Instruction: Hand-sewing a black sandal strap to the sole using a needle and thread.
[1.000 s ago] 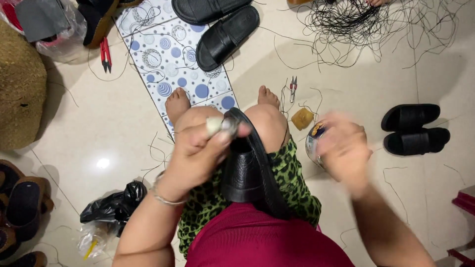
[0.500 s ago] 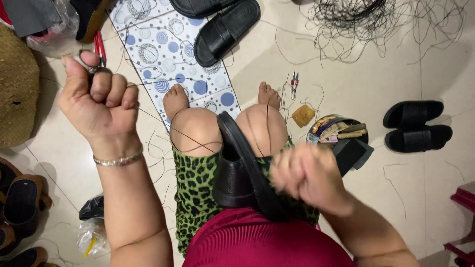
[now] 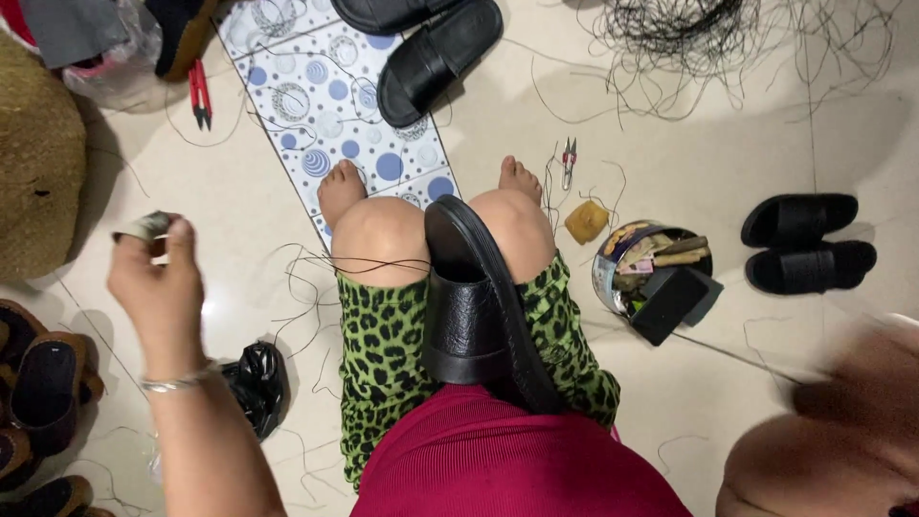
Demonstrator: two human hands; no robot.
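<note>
A black sandal (image 3: 474, 306) stands on edge, clamped between my knees over leopard-print shorts. My left hand (image 3: 158, 287) is out to the left, away from the sandal, pinching a small grey tool (image 3: 144, 227) between thumb and fingers. Thin black thread (image 3: 383, 263) lies across my left knee and trails toward that hand. My right hand (image 3: 862, 383) is far out at the lower right, blurred by motion; whether it holds anything is unclear.
A round tin (image 3: 613, 268) of tools, a yellow block (image 3: 586, 220) and small snips (image 3: 569, 158) lie right of my feet. Black slippers (image 3: 809, 239) sit further right, sandals (image 3: 436, 57) on a dotted mat (image 3: 306, 115), red pliers (image 3: 199, 94), a thread tangle (image 3: 689, 29).
Both hands left the sandal and pulled apart. The left hand went up to the left, then dropped lower; the right hand swung from the sandal far out to the right.
</note>
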